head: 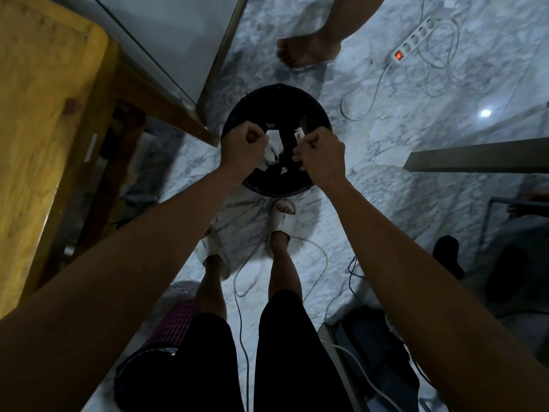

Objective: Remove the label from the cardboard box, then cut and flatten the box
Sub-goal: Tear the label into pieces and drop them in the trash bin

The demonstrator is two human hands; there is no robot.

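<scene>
I stand over a round black bin (255, 105) on the marble floor. My left hand (242, 147) pinches a white piece of torn label (274, 145) above the bin's opening. My right hand (319, 154) pinches a smaller white scrap (299, 134) beside it. Both fists hover apart over the bin. Several small white scraps (284, 170) lie inside the bin. The cardboard box is not in view.
A yellow wooden table (44, 120) stands at the left. Another person's bare foot (303, 50) is beyond the bin. A white power strip (414, 43) and cables (315, 254) lie on the floor. A dark bag (374, 346) sits at lower right.
</scene>
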